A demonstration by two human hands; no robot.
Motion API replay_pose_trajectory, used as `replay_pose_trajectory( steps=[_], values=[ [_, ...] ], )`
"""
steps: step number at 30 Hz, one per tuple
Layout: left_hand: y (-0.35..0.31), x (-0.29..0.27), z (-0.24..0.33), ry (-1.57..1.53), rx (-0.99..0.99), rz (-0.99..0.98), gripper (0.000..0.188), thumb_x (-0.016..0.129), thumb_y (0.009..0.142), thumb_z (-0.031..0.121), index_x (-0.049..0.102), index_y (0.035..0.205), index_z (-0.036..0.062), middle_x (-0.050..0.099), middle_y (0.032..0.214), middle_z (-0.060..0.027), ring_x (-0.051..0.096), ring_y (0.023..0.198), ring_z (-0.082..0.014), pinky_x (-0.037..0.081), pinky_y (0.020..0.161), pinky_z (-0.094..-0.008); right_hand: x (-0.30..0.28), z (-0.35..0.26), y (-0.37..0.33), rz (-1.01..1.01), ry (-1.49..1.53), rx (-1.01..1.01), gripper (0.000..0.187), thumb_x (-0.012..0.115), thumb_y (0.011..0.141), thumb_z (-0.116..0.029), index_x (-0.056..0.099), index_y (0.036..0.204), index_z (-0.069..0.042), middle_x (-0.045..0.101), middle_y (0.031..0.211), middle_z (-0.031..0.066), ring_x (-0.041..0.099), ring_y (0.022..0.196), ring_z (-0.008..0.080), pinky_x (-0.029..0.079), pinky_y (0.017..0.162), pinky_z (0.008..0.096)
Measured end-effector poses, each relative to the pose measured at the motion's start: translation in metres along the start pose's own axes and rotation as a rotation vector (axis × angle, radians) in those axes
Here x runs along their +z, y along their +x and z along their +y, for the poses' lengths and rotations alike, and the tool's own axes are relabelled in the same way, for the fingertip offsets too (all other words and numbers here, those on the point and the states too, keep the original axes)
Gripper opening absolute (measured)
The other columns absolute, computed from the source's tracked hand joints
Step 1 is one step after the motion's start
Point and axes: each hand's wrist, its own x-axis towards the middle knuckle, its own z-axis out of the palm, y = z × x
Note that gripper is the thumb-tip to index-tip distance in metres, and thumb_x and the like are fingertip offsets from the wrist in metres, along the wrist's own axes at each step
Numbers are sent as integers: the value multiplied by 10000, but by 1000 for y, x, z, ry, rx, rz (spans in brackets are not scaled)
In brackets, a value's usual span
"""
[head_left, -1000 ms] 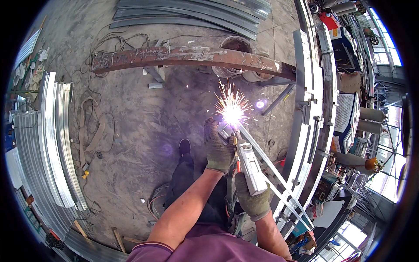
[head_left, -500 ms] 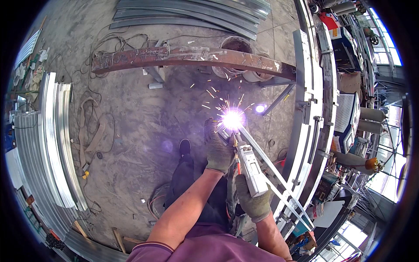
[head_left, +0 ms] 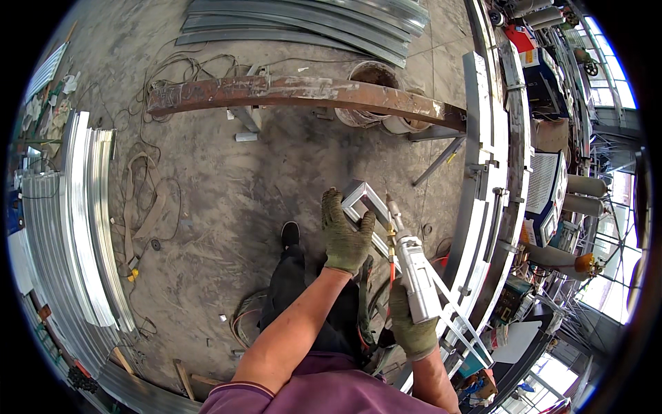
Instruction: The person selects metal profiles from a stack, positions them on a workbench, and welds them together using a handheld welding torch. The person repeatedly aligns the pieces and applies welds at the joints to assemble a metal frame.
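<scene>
My left hand (head_left: 345,234), in a green work glove, grips the end of a grey rectangular metal tube (head_left: 360,196) that forms the corner of a light frame. My right hand (head_left: 412,326), also gloved, holds a grey welding torch (head_left: 416,272) by its body. The torch's tip points up toward the tube's corner, just right of my left hand. No arc or sparks show at the joint. The frame's thin bars (head_left: 458,314) run down to the right under the torch.
A long rusty curved beam (head_left: 289,93) rests on stands across the concrete floor ahead. Curved shiny metal channels (head_left: 79,214) lie at the left, more at the top. A large curved steel frame (head_left: 493,172) runs along the right. Cables lie on the floor, and my black shoe (head_left: 290,234) stands below.
The bright welding arc and its sparks at the tube corner have gone out. My left hand has closed higher around the tube's end; the torch has stayed in place.
</scene>
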Motion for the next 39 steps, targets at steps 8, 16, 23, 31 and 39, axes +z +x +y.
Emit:
replay_pose_trajectory(
  steps=[8,16,23,31,39],
  values=[
    [-1,3,2,-80,-62,-33,834,860,855,248,420,1490,-65,457,1556,-330,414,1482,-510,330,1258,-560,-34,5,12,-61,219,256,187,713,1030,-107,705,1181,3,679,850,66,643,751,195,543,695,365],
    [-8,-11,7,222,25,-13,967,862,867,417,398,1553,-81,470,1568,-325,463,1468,-478,364,1239,-541,-95,8,28,-71,38,57,267,707,1062,-172,697,1262,5,705,921,54,654,816,160,552,718,344],
    [-62,-34,47,293,483,-544,744,701,974,421,490,1566,22,401,1684,-219,364,1578,-397,240,1317,-572,-120,24,54,-217,-128,-111,129,759,1019,-145,752,1085,-35,734,828,34,655,703,95,545,627,308],
    [-63,14,75,666,686,-816,539,553,1032,311,587,1508,61,418,1699,-200,342,1609,-366,209,1329,-569,-157,16,67,-342,-175,-38,177,763,973,-22,700,1138,-27,650,840,-31,595,715,66,502,625,279],
    [-75,18,55,522,614,-739,639,679,978,462,613,1479,71,382,1720,-179,280,1633,-351,302,1276,-507,-160,3,94,-477,-195,-31,229,760,983,-30,694,1201,-21,673,921,-6,622,785,86,515,655,284]
  ],
)
